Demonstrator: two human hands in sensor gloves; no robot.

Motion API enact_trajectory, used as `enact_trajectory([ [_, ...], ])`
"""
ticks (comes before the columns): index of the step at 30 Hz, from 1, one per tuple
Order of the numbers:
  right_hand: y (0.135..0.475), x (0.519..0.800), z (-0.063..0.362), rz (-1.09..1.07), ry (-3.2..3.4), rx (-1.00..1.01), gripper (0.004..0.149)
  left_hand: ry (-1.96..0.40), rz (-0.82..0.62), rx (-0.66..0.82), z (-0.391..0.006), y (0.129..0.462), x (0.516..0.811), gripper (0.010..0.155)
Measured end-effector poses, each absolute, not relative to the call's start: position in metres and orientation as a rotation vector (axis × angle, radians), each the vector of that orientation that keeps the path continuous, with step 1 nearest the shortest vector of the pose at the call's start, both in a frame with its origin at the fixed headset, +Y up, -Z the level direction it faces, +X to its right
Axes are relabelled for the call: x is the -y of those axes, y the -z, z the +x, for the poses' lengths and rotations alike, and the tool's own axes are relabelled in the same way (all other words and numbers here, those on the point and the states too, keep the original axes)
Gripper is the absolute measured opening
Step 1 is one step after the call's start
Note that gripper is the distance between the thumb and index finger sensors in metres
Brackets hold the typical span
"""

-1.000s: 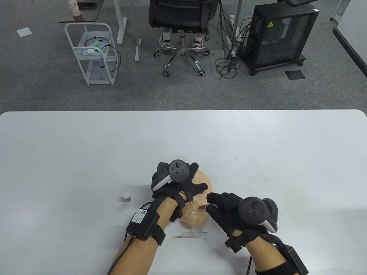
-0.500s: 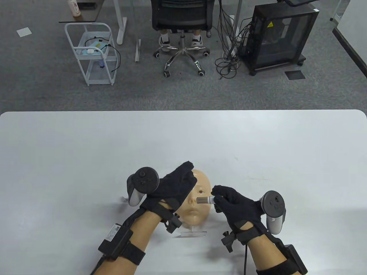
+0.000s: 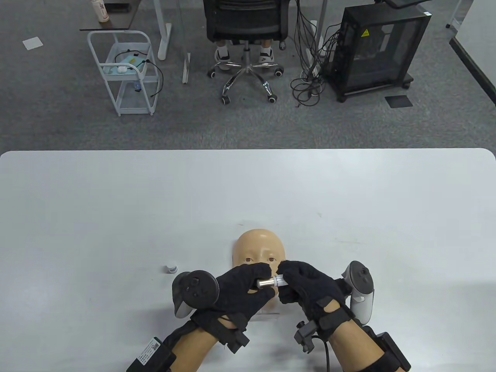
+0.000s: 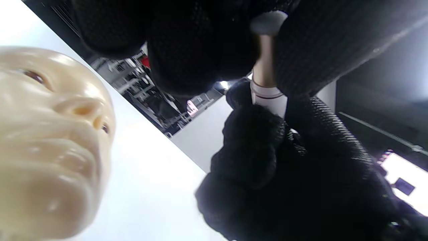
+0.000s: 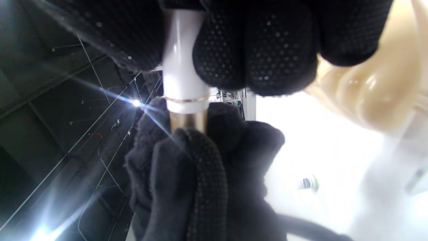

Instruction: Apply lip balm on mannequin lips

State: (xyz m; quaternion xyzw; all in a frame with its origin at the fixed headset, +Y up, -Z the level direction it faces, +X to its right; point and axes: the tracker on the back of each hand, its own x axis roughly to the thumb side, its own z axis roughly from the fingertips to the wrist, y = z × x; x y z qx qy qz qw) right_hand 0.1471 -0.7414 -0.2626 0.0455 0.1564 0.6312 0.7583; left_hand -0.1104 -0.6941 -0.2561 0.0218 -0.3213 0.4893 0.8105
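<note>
The beige mannequin head [image 3: 259,248] lies face up on a clear stand near the table's front; its lips are hidden by my hands in the table view but show in the left wrist view [image 4: 53,147]. The lip balm tube [image 3: 271,282] is held level above the chin. My right hand [image 3: 288,281] grips its white base [image 5: 182,80]. My left hand [image 3: 257,285] grips its metal end [image 5: 187,122]. The small cap [image 3: 170,268] stands on the table to the left.
The white table [image 3: 116,201] ends at a far edge with an office chair [image 3: 246,35], a white cart [image 3: 124,73] and a black cabinet [image 3: 378,50] on the floor beyond.
My left hand left the mannequin's forehead, moved down and took hold of the tube's metal end. My right hand drew the tube back from the face toward the chin.
</note>
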Motion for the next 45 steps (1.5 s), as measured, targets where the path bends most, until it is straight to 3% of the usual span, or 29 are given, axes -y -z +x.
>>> enact_trajectory([
  [5, 0.261, 0.736, 0.141, 0.173, -1.42, -0.3, 0.053, -1.16, 0.037, 0.667, -0.118, 0.26, 0.697, 0.055],
  [8, 0.258, 0.723, 0.138, 0.365, -1.551, -0.102, 0.054, -1.278, -0.068, 0.609, -0.12, 0.262, 0.702, 0.052],
  [12, 0.24, 0.694, 0.131, 0.771, -1.845, 0.316, 0.055, -1.558, -0.299, 0.49, -0.124, 0.269, 0.718, 0.05],
  [14, 0.224, 0.679, 0.125, 0.979, -2.077, 0.639, 0.054, -1.782, -0.586, 0.34, -0.121, 0.267, 0.738, 0.05],
  [16, 0.217, 0.675, 0.12, 1.055, -2.119, 0.722, 0.054, -1.891, -0.731, 0.268, -0.118, 0.265, 0.748, 0.051],
  [18, 0.216, 0.675, 0.118, 1.097, -2.149, 0.731, 0.054, -1.854, -0.777, 0.29, -0.119, 0.268, 0.752, 0.051],
  [20, 0.218, 0.678, 0.119, 1.062, -2.113, 0.682, 0.054, -1.809, -0.775, 0.375, -0.121, 0.271, 0.751, 0.052],
  [23, 0.227, 0.684, 0.125, 0.933, -1.969, 0.543, 0.055, -1.783, -0.623, 0.471, -0.127, 0.275, 0.735, 0.064],
  [27, 0.238, 0.69, 0.139, 0.765, -1.873, 0.457, 0.055, -1.58, -0.212, 0.47, -0.168, 0.285, 0.703, 0.065],
  [30, 0.248, 0.699, 0.148, 0.631, -1.769, 0.353, 0.056, -1.138, 0.085, 0.406, -0.212, 0.289, 0.678, 0.06],
  [32, 0.25, 0.7, 0.151, 0.619, -1.819, 0.377, 0.056, -0.719, 0.191, 0.227, -0.232, 0.29, 0.671, 0.059],
  [33, 0.251, 0.7, 0.152, 0.628, -1.869, 0.406, 0.056, -0.493, 0.148, 0.117, -0.24, 0.292, 0.673, 0.063],
  [35, 0.252, 0.701, 0.153, 0.632, -1.904, 0.419, 0.056, -0.261, -0.058, 0.039, -0.252, 0.301, 0.683, 0.068],
  [38, 0.254, 0.703, 0.153, 0.622, -1.89, 0.398, 0.056, -0.456, -0.209, 0.003, -0.261, 0.314, 0.711, 0.072],
  [41, 0.255, 0.702, 0.155, 0.631, -1.937, 0.423, 0.056, -0.332, -0.305, -0.014, -0.26, 0.324, 0.732, 0.075],
  [45, 0.257, 0.703, 0.159, 0.617, -1.943, 0.426, 0.056, -0.301, -0.302, -0.066, -0.26, 0.333, 0.751, 0.057],
])
